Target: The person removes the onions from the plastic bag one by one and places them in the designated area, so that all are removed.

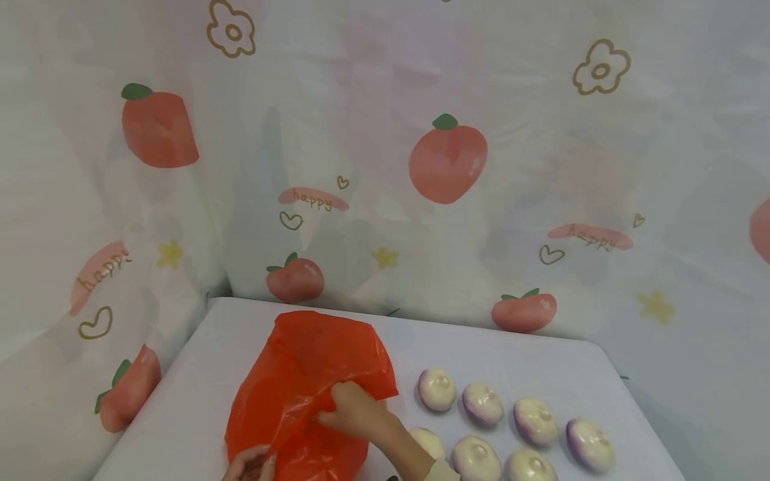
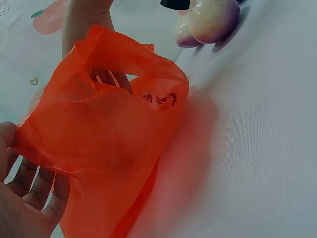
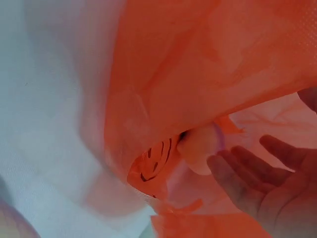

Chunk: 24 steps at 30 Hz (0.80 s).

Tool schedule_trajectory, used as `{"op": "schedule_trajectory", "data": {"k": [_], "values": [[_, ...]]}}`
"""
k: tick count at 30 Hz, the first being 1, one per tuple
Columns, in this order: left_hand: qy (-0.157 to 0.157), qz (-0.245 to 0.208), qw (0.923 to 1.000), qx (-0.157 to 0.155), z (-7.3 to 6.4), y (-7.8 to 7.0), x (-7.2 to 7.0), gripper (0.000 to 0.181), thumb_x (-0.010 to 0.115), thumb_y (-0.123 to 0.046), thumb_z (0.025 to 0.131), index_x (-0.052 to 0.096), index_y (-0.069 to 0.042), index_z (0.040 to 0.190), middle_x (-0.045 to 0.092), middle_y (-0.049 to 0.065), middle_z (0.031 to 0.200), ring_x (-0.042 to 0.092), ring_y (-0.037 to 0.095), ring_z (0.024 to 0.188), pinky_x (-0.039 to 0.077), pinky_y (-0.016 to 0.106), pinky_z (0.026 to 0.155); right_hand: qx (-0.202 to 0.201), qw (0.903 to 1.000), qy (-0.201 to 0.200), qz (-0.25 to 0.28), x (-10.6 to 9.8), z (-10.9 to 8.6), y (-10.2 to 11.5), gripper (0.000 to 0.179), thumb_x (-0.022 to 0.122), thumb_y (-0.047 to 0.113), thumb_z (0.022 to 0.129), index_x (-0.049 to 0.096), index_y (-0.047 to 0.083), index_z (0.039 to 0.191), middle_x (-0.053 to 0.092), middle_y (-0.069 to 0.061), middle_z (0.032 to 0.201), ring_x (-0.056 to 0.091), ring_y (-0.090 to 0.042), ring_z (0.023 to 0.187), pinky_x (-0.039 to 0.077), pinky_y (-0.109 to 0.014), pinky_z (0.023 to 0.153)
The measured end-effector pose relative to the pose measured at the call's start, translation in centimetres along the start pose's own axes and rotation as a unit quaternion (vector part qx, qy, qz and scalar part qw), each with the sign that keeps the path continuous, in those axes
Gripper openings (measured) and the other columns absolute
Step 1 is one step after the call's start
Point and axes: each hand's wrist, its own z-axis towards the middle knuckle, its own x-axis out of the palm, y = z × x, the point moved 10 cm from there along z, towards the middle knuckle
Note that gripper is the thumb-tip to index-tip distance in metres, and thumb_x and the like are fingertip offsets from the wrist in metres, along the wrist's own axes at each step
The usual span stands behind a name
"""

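Observation:
A red plastic bag (image 1: 289,387) lies toward the left of the white table, its mouth spread. My left hand (image 1: 251,463) pinches the bag's edge between thumb and fingers; the left wrist view shows this hand (image 2: 32,198) at the side of the bag. My right hand (image 1: 355,411) reaches into the mouth of the bag. In the right wrist view this hand's fingers (image 3: 247,171) are stretched out, fingertips right at a pale onion (image 3: 200,148) with a purple streak inside the bag. Red plastic partly hides that onion.
Several white-and-purple onions stand in two rows right of the bag, among them a back-row onion (image 1: 436,389) and a far-right one (image 1: 591,445). My right forearm (image 1: 406,444) overlaps the front row. A fruit-printed curtain (image 1: 373,234) rises behind the table (image 1: 240,321).

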Motion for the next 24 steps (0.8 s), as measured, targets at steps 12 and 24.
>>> {"op": "schedule_trajectory", "data": {"k": [12, 24], "values": [[-0.006, -0.021, 0.9997, 0.013, -0.2, 0.0, -0.2, 0.009, 0.062, -0.006, 0.088, 0.064, -0.002, 0.095, 0.064, 0.009, 0.079, 0.058, 0.015, 0.061, 0.049, 0.025, 0.052, -0.036, 0.9964, -0.057, 0.051, -0.8, 1.9, 0.3, 0.006, 0.068, 0.016, 0.087, 0.064, 0.021, 0.086, 0.056, 0.007, 0.067, 0.053, -0.010, 0.060, 0.046, -0.023, 0.058], [-0.011, 0.016, 0.9998, -0.008, -0.3, 0.4, 0.0, 0.009, 0.062, -0.003, 0.088, 0.063, -0.001, 0.097, 0.064, 0.009, 0.080, 0.059, 0.020, 0.064, 0.047, 0.024, 0.051, -0.106, 0.9821, -0.092, 0.126, -1.4, 2.0, 1.8, 0.010, 0.064, 0.035, 0.089, 0.059, 0.027, 0.085, 0.057, 0.009, 0.075, 0.057, -0.008, 0.072, 0.047, -0.026, 0.068]]}}
